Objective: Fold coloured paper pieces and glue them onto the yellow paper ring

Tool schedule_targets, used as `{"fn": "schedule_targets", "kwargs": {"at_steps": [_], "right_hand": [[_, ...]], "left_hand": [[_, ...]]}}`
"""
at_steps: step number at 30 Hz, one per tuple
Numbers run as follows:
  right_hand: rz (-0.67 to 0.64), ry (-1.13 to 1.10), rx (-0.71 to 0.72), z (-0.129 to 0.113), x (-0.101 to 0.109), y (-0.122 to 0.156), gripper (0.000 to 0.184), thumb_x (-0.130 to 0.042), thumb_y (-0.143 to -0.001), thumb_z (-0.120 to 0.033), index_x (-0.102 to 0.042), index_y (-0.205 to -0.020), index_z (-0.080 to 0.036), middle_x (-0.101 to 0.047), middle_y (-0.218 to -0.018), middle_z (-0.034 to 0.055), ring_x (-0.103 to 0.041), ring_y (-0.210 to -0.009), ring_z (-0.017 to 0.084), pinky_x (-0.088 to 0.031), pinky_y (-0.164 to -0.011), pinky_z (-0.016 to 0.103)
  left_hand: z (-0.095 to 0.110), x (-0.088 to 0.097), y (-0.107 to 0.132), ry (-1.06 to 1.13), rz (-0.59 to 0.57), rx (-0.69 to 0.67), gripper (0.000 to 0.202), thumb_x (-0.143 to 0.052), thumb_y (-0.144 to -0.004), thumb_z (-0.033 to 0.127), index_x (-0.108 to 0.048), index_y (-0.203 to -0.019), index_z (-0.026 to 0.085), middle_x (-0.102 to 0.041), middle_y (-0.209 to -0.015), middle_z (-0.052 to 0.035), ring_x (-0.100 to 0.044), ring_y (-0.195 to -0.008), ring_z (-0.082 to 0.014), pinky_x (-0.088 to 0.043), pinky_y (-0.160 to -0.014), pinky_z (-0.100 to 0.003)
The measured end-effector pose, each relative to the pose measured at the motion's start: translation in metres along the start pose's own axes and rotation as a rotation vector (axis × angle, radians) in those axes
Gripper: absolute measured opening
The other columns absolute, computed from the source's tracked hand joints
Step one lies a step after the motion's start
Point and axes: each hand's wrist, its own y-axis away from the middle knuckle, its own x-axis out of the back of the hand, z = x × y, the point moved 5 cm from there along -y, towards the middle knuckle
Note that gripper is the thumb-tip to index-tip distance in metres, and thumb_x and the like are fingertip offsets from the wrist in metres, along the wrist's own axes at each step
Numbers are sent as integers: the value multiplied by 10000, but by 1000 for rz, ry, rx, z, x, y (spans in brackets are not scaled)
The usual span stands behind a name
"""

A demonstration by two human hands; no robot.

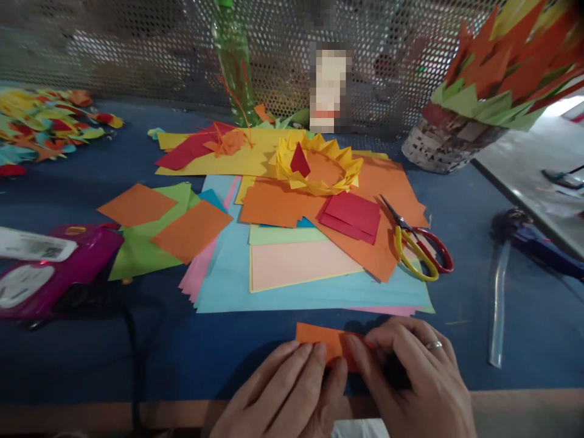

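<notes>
An orange paper piece (331, 342), a small oblong, is held between both hands near the table's front edge. My left hand (285, 389) has its fingers laid over the paper's left part, with the thumb at its lower edge. My right hand (415, 371), a ring on one finger, pinches the right end between thumb and forefinger. Part of the paper is hidden beneath the fingers. Just beyond lies a stack of light blue sheets (314, 301) with a pale pink sheet (301, 264) on top.
Scissors (404, 225) rest by red squares (351, 216). A yellow folded-paper ring (283, 164) sits behind. At left are orange squares (137, 205) and a magenta device (91, 255). A glue gun (542, 243) with a glue stick (499, 304) lies right. A bottle (235, 67) stands behind.
</notes>
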Motion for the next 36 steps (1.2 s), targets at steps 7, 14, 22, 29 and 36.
{"fn": "schedule_targets", "kwargs": {"at_steps": [7,14,22,29,36], "right_hand": [[11,2,-74,3,-1,0,190,-629,-923,-365,-572,-1035,-222,-567,-657,-52,-583,-720,169,-406,-780,324],[24,-23,-172,10,-1,6,355,-567,-954,-329,-516,-1284,-206,-625,-932,46,-561,-957,229,-465,-857,376],[64,-93,-159,-5,1,9,374,-514,-967,-263,-489,-1331,-182,-595,-1135,109,-514,-1097,258,-429,-909,418],[43,51,-85,-18,-5,7,501,-572,-934,-338,-455,-1383,-148,-571,-1264,148,-493,-1156,299,-386,-930,441],[3,139,-143,-6,-7,12,558,-507,-972,-430,-413,-1442,-145,-566,-1338,164,-480,-1249,331,-381,-962,457]], "left_hand": [[2,-2,1,-18,-3,-11,333,-429,-1022,206,-715,-1190,228,-734,-1126,13,-618,-1126,-134,-260,-1229,-327],[2,-2,3,22,-16,9,375,-382,-1023,174,-689,-1233,223,-734,-1137,15,-629,-1098,-147,-418,-1142,-315],[2,-3,-2,50,24,26,358,-392,-1010,138,-736,-1093,190,-743,-1079,-2,-636,-1060,-154,-345,-1173,-312],[1,-6,-3,62,47,36,320,-434,-991,124,-741,-1060,180,-745,-1050,-8,-631,-1069,-156,-314,-1192,-308],[0,1,-2,55,2,-16,350,-406,-986,82,-715,-1139,139,-743,-1140,-2,-623,-1153,-158,-328,-1206,-328]]}}
